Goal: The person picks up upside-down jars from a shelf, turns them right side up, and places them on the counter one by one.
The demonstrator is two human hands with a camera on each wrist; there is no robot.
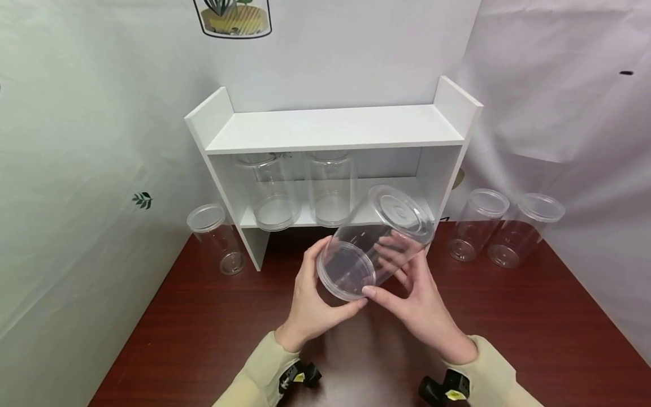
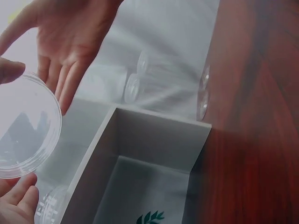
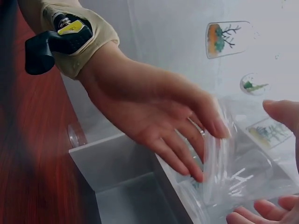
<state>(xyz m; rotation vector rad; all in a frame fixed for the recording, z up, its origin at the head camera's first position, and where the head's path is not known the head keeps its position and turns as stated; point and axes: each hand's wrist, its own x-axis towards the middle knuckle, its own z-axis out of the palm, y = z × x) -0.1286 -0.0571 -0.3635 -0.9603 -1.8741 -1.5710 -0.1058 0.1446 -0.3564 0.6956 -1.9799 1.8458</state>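
A clear round plastic jar [image 1: 356, 234] is held tilted in front of the white shelf, its bottom end up to the right. My left hand [image 1: 317, 302] grips the ribbed rim at the lower end. In the right wrist view, the left hand [image 3: 154, 100] has its thumb on one side of that rim and its fingers on the other. My right hand [image 1: 414, 297] touches the rim with its thumb. Its fingers show through the jar wall, spread behind it. In the left wrist view, the right hand's fingers [image 2: 72, 79] lie fairly straight beside the jar [image 2: 30, 126].
The white two-tier shelf [image 1: 335, 127] stands behind the hands, with one clear jar [image 1: 274, 198] and another [image 1: 333, 195] on its lower board. One jar [image 1: 216, 240] stands left of it. Two jars [image 1: 475, 226] stand at right on the dark red table [image 1: 203, 339].
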